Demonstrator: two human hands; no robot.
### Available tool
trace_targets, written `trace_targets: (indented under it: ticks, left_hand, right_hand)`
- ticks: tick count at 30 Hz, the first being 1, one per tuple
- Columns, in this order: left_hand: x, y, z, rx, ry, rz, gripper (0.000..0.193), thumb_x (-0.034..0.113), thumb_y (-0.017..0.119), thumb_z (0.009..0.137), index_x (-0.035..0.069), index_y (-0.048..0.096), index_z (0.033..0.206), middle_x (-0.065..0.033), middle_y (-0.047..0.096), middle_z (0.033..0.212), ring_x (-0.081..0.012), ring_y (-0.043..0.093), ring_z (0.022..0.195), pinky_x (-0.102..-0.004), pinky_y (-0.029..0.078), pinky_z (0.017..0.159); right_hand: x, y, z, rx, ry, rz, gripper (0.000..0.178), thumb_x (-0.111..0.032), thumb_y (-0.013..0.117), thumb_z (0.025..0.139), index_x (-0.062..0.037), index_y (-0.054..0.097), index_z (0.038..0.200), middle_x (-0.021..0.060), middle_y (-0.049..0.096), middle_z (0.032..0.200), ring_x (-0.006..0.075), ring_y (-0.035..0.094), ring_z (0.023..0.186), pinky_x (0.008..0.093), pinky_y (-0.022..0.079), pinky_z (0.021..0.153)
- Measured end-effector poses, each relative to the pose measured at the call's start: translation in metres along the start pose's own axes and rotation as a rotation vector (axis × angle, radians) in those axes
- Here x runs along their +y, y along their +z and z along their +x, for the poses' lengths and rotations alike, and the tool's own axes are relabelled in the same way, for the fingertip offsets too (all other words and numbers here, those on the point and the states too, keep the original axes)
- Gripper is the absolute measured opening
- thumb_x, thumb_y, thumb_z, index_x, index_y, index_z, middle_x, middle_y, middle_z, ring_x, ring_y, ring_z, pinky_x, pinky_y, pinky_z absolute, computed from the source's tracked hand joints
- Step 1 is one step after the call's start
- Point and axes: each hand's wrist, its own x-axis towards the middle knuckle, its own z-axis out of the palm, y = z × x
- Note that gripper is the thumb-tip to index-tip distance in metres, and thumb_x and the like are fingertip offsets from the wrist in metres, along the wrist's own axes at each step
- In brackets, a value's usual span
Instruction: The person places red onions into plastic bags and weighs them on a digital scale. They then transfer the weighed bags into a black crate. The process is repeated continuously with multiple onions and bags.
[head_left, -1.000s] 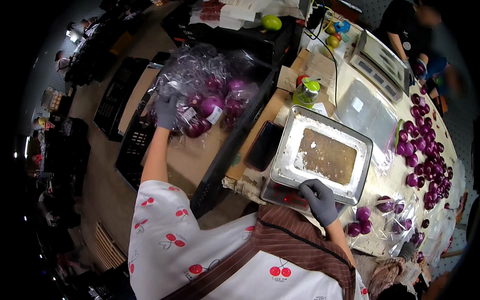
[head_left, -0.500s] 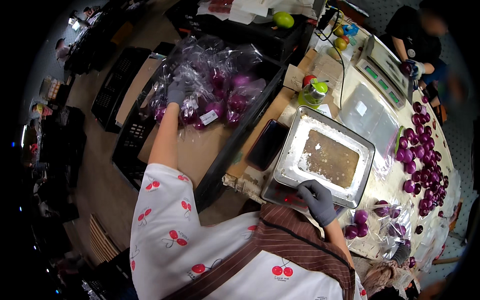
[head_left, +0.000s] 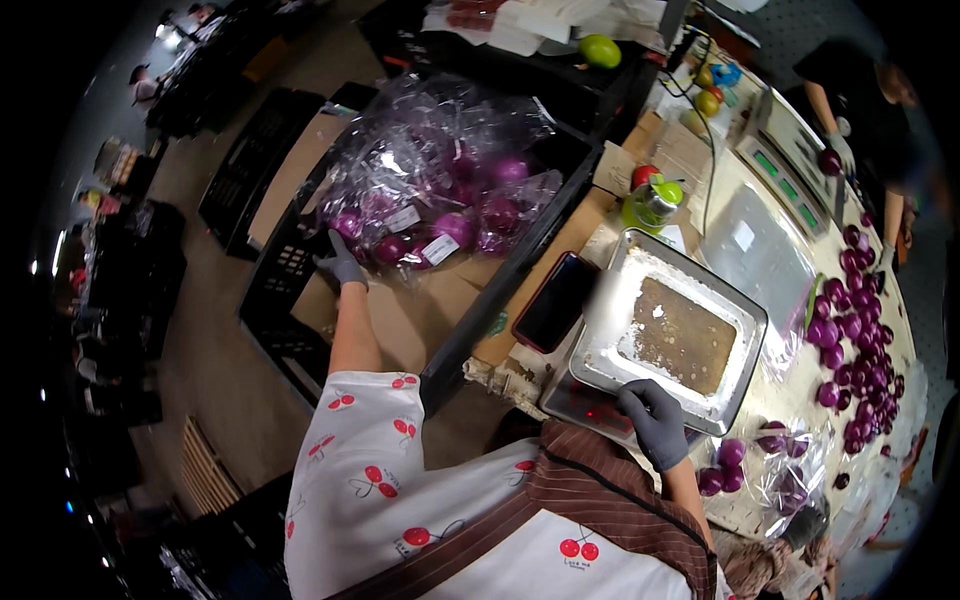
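Note:
My left hand [head_left: 343, 262], in a grey glove, reaches into a black crate [head_left: 480, 318] beside clear plastic bags [head_left: 420, 130] of purple onions. Its fingers are stretched and apart, with nothing held. White labels [head_left: 439, 249] show on the bags. My right hand [head_left: 655, 425], also gloved, is at the near rim of a worn metal tray [head_left: 600, 365] on a scale with a red-lit display [head_left: 592, 412]. Its fingers are curled together; whether they grip anything is hidden. No onion lies in the tray.
A phone [head_left: 555, 302] and a green-topped bottle [head_left: 652, 205] are beside the tray. Loose purple onions [head_left: 850, 330] cover the table's right side, with bagged ones [head_left: 795, 490] nearer. Across the table, a person's gloved hand [head_left: 838, 150] holds an onion by another scale [head_left: 785, 190].
My left hand has drawn back from on top of the bagged onions to the crate's near-left side, leaving the bags there. My right hand stays at the tray rim; the whole view has shifted slightly.

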Motion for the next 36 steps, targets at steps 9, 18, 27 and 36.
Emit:
trace_targets:
  ticks: [9,18,27,36]
  left_hand:
    - [-0.015,0.066,-0.011,-0.225,0.082,-0.008,0.081,0.049,0.055,0.085,-0.001,0.020,0.139,-0.0174,0.040,0.134,-0.0268,0.047,0.116,-0.0353,0.038,0.097]
    - [-0.050,0.057,0.083,-0.529,0.574,1.062,0.062,0.043,0.060,0.082,-0.005,0.051,0.120,-0.0205,0.055,0.119,-0.0297,0.053,0.107,-0.0362,0.040,0.092]
    - [0.018,0.065,0.062,-0.171,0.377,0.840,0.058,0.040,0.061,0.082,-0.006,0.053,0.116,-0.0205,0.056,0.116,-0.0282,0.054,0.105,-0.0354,0.042,0.091]
    - [0.142,0.130,-0.159,-0.475,0.862,0.492,0.034,0.024,0.055,0.089,-0.006,0.059,0.106,-0.0155,0.061,0.108,-0.0250,0.056,0.096,-0.0338,0.042,0.089]
  right_hand:
    - [0.008,0.010,0.010,-0.028,-0.050,-0.148,0.021,-0.021,0.058,0.087,-0.0020,0.063,0.092,0.0113,0.064,0.083,0.0173,0.060,0.072,0.0285,0.047,0.068]
    - [0.000,-0.008,-0.004,0.098,-0.316,-0.298,0.024,-0.029,0.054,0.087,-0.0059,0.062,0.087,0.0144,0.061,0.080,0.0321,0.059,0.076,0.0384,0.046,0.068]
    - [0.096,-0.061,-0.112,0.944,-0.197,-0.170,0.011,-0.015,0.062,0.081,-0.0057,0.060,0.086,0.0119,0.061,0.080,0.0262,0.060,0.074,0.0327,0.047,0.067]
    - [0.265,-0.189,-0.202,1.752,0.362,-0.117,0.083,-0.035,0.081,0.062,0.0069,0.043,0.123,0.0198,0.052,0.118,0.0254,0.051,0.103,0.0347,0.041,0.089]
